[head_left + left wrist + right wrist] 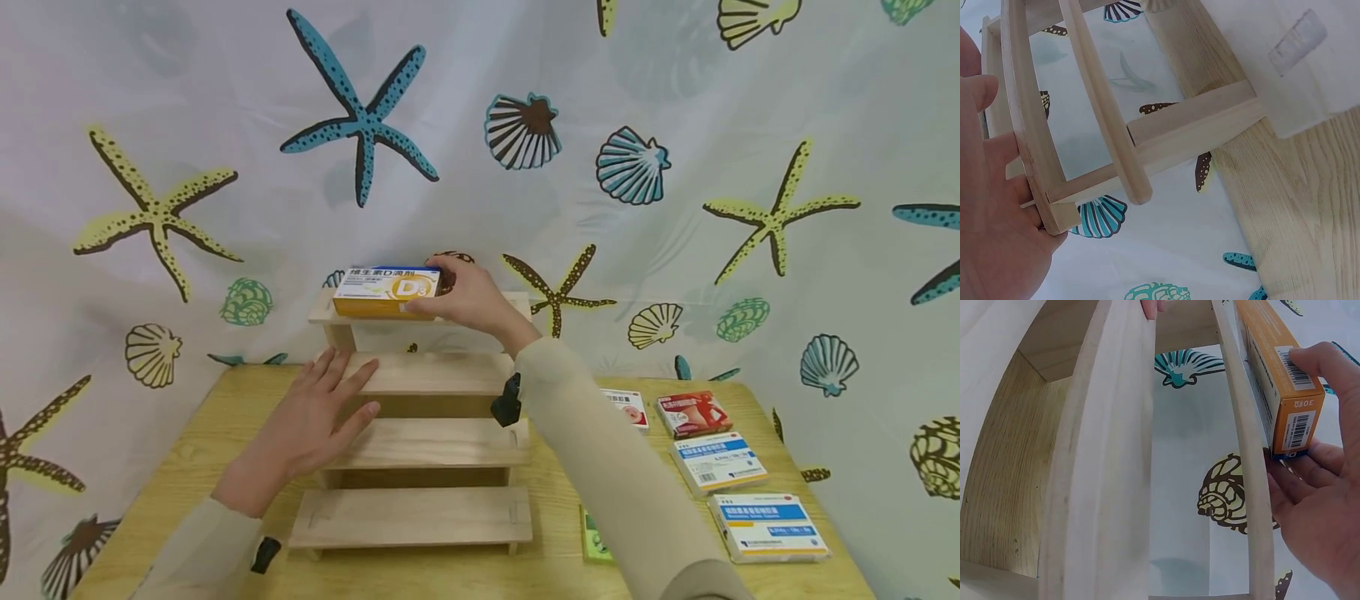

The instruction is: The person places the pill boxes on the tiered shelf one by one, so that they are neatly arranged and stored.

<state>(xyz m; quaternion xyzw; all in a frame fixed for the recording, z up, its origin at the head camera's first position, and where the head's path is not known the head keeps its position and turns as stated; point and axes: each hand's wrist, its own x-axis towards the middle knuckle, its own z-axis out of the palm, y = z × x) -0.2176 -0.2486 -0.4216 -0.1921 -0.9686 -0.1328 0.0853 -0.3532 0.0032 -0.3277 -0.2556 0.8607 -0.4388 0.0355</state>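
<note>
An orange and white medicine box (386, 292) marked D3 lies on the top tier of a stepped wooden rack (412, 517), toward its left end. My right hand (480, 300) grips the box's right end; in the right wrist view the thumb of that hand (1316, 487) presses the orange side (1272, 369), fingers under the far edge. My left hand (307, 417) rests with spread fingers on the left end of the second tier from the top. The left wrist view shows the left hand (1004, 206) against the rack's edge (1035, 181).
Right of the rack on the wooden table (187, 467) lie a red box (693, 414), two blue and white boxes (720, 462) (768, 527), a white box (626, 408) and a green box (595, 537), partly behind the right sleeve. A patterned cloth hangs behind.
</note>
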